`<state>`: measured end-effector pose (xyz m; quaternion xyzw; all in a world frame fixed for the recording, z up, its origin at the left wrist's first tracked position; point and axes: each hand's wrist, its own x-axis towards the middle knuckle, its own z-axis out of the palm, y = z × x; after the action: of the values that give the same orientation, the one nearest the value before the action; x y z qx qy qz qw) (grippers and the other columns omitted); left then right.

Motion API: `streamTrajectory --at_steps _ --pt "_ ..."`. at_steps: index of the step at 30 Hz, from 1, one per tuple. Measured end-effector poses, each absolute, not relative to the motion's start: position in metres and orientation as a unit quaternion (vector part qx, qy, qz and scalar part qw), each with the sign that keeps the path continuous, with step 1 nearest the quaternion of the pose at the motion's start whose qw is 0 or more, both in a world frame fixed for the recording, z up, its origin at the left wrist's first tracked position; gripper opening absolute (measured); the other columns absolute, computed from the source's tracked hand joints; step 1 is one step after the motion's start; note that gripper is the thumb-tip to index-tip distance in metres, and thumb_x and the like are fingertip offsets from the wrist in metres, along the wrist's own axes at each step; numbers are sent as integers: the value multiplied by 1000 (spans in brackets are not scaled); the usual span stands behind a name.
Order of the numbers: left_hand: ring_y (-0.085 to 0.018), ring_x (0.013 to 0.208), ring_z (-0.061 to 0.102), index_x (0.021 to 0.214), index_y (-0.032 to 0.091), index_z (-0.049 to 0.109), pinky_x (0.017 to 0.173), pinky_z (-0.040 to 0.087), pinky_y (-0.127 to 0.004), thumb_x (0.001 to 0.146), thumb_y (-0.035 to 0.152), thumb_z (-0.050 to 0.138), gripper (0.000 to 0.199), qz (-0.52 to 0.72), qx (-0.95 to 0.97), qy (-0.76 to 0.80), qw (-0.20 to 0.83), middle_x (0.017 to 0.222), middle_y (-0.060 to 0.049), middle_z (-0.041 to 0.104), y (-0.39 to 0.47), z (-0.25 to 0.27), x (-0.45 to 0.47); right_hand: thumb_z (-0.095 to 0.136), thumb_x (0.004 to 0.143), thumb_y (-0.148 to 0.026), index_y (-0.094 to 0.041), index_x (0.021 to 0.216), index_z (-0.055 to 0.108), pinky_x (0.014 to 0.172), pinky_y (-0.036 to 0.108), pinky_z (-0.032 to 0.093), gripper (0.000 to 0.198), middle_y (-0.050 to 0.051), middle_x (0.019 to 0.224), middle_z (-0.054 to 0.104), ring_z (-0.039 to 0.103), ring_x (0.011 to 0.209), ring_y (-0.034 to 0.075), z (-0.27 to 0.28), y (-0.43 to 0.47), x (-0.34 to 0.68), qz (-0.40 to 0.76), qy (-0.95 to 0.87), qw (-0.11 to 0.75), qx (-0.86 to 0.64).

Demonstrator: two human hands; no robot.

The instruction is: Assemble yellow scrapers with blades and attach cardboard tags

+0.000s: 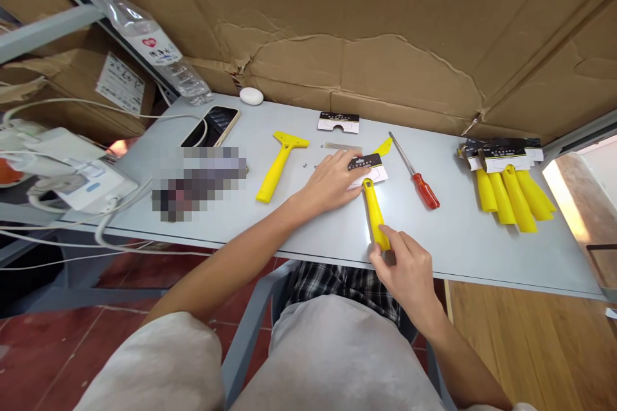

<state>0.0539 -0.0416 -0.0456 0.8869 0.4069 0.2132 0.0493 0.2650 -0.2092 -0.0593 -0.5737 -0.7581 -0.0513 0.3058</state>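
Observation:
My left hand [330, 183] pinches a black-and-white header card [378, 168] between thumb and fingers. The card sits across the neck of a yellow scraper [375, 215], whose handle passes out below it. Beyond the card a yellow tip shows; the rest of the head is hidden. My right hand [407, 270] grips the handle's lower end between thumb and fingers. Left of my hands lies a second yellow scraper [276, 170] without a card. A thin metal strip [344, 146] lies just past my left fingers, with tiny metal pieces [305, 166] nearby.
A red-handled screwdriver [424, 191] lies to the right. Farther right are several carded yellow handles [518, 205]. Another header card [338, 122] rests near the cardboard wall [409, 70]. At left are a phone [212, 126], water bottle [159, 45], white mouse-shaped object [251, 96], power strip [91, 173] and cables.

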Motion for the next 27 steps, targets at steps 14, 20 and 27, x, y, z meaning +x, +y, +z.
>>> streamTrajectory --at_steps 14,20,27 --pt "-43 147 50 156 26 68 111 44 -67 114 47 44 53 146 886 439 19 172 -18 51 -39 -52 59 61 102 -19 -20 122 80 53 30 30 28 -2 72 56 50 61 11 -63 -214 266 -70 -760 302 -571" --pt "-43 155 44 162 26 61 118 38 -72 116 40 36 55 156 868 471 11 175 -19 47 -35 -56 65 56 110 -29 -21 131 78 54 31 31 31 -1 74 63 55 61 11 -59 -202 269 -50 -779 266 -566" --pt "-45 163 36 165 20 55 128 32 -70 114 37 42 56 232 849 476 6 178 -22 42 -72 -39 60 42 117 -34 -20 147 70 63 32 43 43 5 89 73 65 78 17 -50 -182 291 -36 -789 218 -573"
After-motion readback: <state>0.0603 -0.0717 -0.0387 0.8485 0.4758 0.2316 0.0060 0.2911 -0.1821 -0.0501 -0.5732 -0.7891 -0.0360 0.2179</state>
